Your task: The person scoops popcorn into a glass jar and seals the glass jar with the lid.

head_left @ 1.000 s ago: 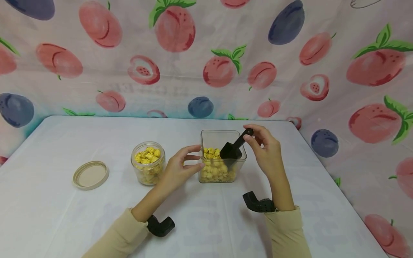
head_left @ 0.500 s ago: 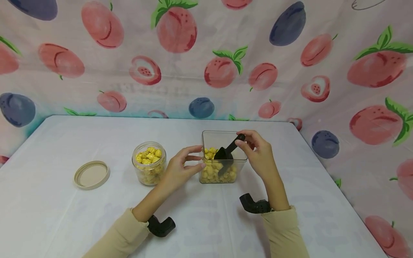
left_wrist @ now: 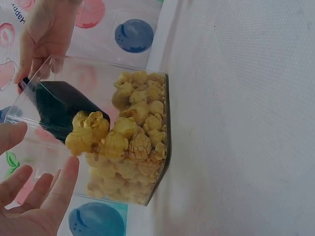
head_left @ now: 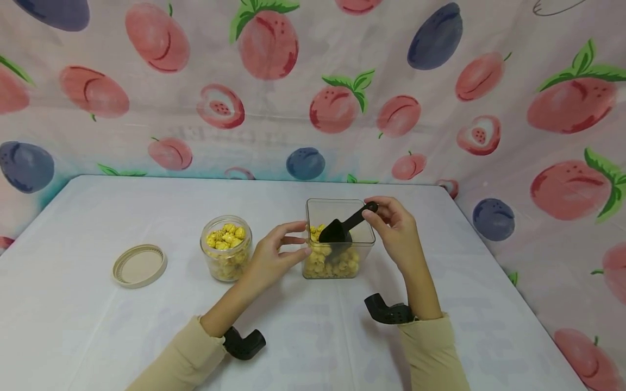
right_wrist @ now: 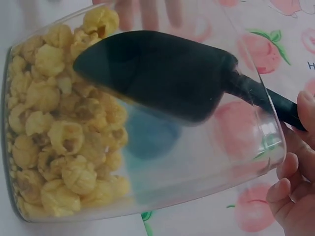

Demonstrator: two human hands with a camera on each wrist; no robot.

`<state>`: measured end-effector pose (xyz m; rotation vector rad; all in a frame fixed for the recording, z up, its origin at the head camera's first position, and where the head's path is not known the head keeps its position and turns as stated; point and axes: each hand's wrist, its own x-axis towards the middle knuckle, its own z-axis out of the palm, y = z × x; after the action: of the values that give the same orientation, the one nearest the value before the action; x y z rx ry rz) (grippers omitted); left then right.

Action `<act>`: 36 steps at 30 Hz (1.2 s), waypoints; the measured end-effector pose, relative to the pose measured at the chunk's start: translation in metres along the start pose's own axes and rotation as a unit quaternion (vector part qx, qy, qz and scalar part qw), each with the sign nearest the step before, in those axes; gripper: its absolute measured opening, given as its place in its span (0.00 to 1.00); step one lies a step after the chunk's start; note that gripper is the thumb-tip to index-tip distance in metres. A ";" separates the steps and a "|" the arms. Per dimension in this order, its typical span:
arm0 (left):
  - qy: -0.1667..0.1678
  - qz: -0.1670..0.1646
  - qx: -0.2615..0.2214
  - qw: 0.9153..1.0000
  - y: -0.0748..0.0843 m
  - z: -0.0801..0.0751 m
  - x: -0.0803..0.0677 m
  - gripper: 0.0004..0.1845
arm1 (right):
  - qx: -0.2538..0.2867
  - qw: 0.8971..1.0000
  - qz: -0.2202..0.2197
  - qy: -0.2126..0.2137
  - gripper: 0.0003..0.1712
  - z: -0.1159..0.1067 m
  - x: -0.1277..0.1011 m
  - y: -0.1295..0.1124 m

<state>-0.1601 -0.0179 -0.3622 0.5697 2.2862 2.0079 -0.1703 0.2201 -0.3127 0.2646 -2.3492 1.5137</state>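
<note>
A clear square container (head_left: 364, 231) half full of yellow popcorn (head_left: 330, 263) stands mid-table. My right hand (head_left: 391, 225) pinches the handle of a black scoop (head_left: 338, 231) whose bowl sits inside the container with popcorn in it. In the right wrist view the scoop (right_wrist: 162, 73) lies above the popcorn (right_wrist: 64, 147). My left hand (head_left: 279, 252) steadies the container's left wall with straight fingers (left_wrist: 59, 189); the left wrist view shows the scoop (left_wrist: 59, 108) and popcorn (left_wrist: 130, 147) through the wall. A round glass jar (head_left: 226, 255) of popcorn stands left of that hand.
A beige round lid (head_left: 139, 265) lies on the white table (head_left: 98, 326) to the far left. A fruit-print curtain (head_left: 313, 87) closes off the back and right side.
The right hand lowered the scoop into the container and dug leftward into the popcorn, then tipped it up slightly. The left hand stayed at the container's side.
</note>
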 end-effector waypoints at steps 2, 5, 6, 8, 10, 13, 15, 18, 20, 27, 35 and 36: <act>0.001 -0.002 -0.001 1.000 0.000 0.000 0.000 0.27 | 0.014 1.000 0.004 0.002 0.16 0.001 0.000 0.001; 0.000 -0.004 -0.002 1.000 0.000 0.000 0.000 0.27 | 0.031 0.999 0.010 0.002 0.16 0.001 0.001 0.004; -0.001 -0.004 -0.002 1.000 0.000 0.000 0.000 0.27 | 0.040 0.999 0.014 0.000 0.16 0.002 0.001 0.004; -0.002 -0.006 -0.002 1.000 0.000 0.000 0.000 0.27 | 0.049 0.999 0.020 -0.006 0.16 0.002 0.000 0.005; -0.003 -0.004 -0.001 1.000 0.000 0.000 0.000 0.27 | 0.060 0.998 0.026 -0.007 0.16 0.004 0.000 0.005; -0.004 -0.002 -0.002 1.000 0.000 0.000 0.000 0.27 | 0.079 0.996 0.037 0.005 0.16 0.005 0.000 0.005; -0.004 0.001 -0.001 1.000 -0.001 0.000 0.000 0.27 | 0.088 0.995 0.043 0.012 0.16 0.006 0.001 0.004; -0.003 0.003 0.000 1.000 -0.001 0.000 0.000 0.26 | 0.089 0.995 0.047 0.011 0.15 0.006 0.001 0.003; -0.002 0.003 0.002 1.000 -0.001 0.000 0.000 0.26 | 0.088 0.995 0.044 0.008 0.15 0.006 0.001 0.003; -0.003 -0.005 0.005 1.000 0.000 -0.001 -0.001 0.26 | 0.030 0.999 0.003 0.014 0.14 0.008 0.001 0.007; -0.005 -0.007 0.004 1.000 0.000 -0.001 -0.001 0.26 | -0.022 0.998 -0.033 0.046 0.14 0.015 0.000 0.003; -0.005 -0.008 0.004 1.000 -0.001 -0.001 0.000 0.26 | -0.021 0.998 -0.032 0.047 0.13 0.016 -0.001 0.003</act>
<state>-0.1601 -0.0190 -0.3626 0.5599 2.2863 1.9854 -0.1734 0.2071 -0.3216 0.2497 -2.2743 1.4139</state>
